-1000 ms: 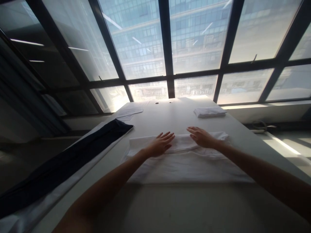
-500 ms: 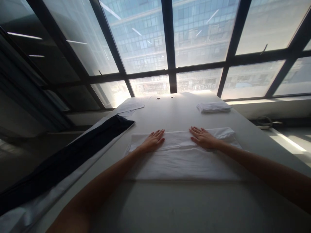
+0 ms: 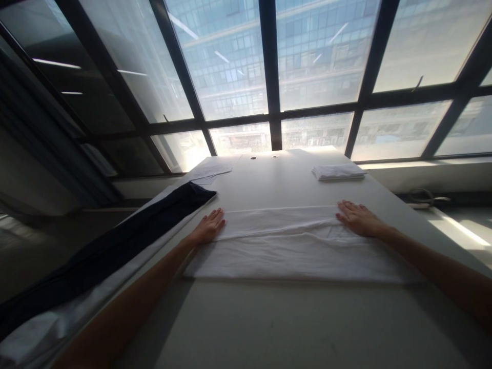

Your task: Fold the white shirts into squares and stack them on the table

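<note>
A white cloth garment (image 3: 284,251) lies folded in a wide band across the white table (image 3: 269,323), with a fold line and some creases along its middle. At its far left corner, my left hand (image 3: 209,226) rests flat with the fingers stretched out. My right hand (image 3: 358,218) lies flat on the far right end, fingers extended. Neither hand grips the fabric. What kind of garment it is, I cannot tell from its folded shape.
On the left, dark navy cloth (image 3: 146,228) lies over white cloth (image 3: 42,328) along the table edge. Thin white sheets (image 3: 211,170) lie at the back left. A folded white cloth stack (image 3: 339,171) sits at the back right. Tall framed windows (image 3: 272,66) stand beyond the table.
Both hands have slid outward over the white garment, the left one to the left and the right one to the right. The near layer looks spread wider and its ends show more.
</note>
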`<state>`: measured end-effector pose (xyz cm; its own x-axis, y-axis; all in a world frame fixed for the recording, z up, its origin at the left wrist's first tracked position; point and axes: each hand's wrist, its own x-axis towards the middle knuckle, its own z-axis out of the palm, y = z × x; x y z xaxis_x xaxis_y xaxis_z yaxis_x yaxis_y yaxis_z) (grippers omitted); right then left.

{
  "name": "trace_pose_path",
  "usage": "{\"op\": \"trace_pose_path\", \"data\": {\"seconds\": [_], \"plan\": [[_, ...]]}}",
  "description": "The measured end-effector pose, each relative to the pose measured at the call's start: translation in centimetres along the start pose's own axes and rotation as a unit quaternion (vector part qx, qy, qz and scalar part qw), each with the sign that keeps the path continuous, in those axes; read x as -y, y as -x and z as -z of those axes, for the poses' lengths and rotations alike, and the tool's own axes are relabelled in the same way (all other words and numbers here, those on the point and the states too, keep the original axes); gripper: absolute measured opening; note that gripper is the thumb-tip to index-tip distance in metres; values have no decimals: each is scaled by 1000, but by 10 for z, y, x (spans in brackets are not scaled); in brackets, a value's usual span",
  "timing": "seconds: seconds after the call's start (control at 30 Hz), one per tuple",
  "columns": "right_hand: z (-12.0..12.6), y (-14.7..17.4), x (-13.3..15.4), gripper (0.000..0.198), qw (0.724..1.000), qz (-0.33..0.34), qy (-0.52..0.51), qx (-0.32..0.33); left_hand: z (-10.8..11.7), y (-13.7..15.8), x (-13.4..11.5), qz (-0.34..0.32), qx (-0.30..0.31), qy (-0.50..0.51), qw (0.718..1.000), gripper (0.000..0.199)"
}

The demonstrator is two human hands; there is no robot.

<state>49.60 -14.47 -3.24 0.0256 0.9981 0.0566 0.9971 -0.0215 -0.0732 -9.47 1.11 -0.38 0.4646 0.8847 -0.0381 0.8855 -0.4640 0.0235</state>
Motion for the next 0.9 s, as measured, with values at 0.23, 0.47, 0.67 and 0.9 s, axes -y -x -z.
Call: {"op": "trace_pose_path", "data": {"seconds": [0.23,0.47,0.67,0.9], "plan": [[7,20,19,74,999,-14,-17,-46,19,26,-59,-88,-49,6,995,65],[-18,94,91,73,992,43,-48,-106,1,70,-111,-158,-7,37,987,61],[-17,82,95,69,993,77,-41,-82,3,55,-112,-136,-13,35,990,58],[-11,49,88,64,993,46,-52,-94,14,43,-156,-140,-33,20,989,59]]}}
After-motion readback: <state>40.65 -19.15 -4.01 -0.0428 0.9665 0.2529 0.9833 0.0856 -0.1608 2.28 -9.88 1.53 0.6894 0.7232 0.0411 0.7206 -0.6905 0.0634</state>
